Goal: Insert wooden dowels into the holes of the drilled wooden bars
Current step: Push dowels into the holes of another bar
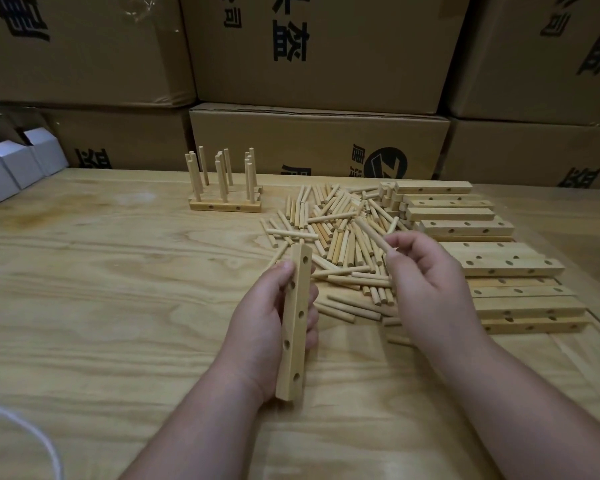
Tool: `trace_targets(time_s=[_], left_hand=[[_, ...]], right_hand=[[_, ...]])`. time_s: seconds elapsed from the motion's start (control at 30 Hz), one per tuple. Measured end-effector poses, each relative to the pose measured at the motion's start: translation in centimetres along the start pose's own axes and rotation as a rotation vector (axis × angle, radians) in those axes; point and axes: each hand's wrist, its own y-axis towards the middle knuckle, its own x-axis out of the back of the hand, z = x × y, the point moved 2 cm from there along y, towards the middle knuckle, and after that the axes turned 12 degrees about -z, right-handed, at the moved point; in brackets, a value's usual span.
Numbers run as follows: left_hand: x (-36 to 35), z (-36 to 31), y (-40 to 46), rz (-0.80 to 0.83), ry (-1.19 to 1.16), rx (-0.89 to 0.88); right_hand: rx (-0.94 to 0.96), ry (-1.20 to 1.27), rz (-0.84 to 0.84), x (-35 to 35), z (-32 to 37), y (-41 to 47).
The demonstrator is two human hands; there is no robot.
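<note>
Nearest the camera, two bare forearms reach over a pale plywood table (101, 271) with bold grain. Stacked cardboard boxes (319, 53) printed with black characters stand behind it, and small white boxes (11, 168) sit at far left. On the right side lie rows of drilled wooden bars (510, 268), light wood, flat, holes showing. A loose heap of dowels (336, 237), short round pale sticks, is spread between those bars and mid-table. Farther back stand finished bars (225, 202) with dowels upright in them; their count seems to be three or four, though overlap obscures it. The left hand (260, 327) grips one held bar (293, 323) on end above the table, five holes facing right. The right hand (426, 282) pinches a single dowel (373, 233) at its fingertips, tilted up-left, apart from the held bar.
</note>
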Motion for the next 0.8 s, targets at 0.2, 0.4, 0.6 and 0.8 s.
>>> trace_targets(time_s=[0.2,0.4,0.6,0.8], left_hand=[[0.3,0.1,0.3,-0.065,0.013,-0.031],[0.2,0.2,0.5,-0.068,-0.009,-0.037],[0.2,0.2,0.5,-0.061,-0.01,-0.044],[0.2,0.2,0.5,-0.032,0.007,-0.05]], right_hand=[[-0.036,-0.182,0.161,0.8,2.5,1.3],[0.064,-0.21,0.254,1.7,4.9,1.3],[0.11,-0.237,0.298,1.3,5.6,0.6],[0.12,-0.268,0.265,0.9,5.0,0.6]])
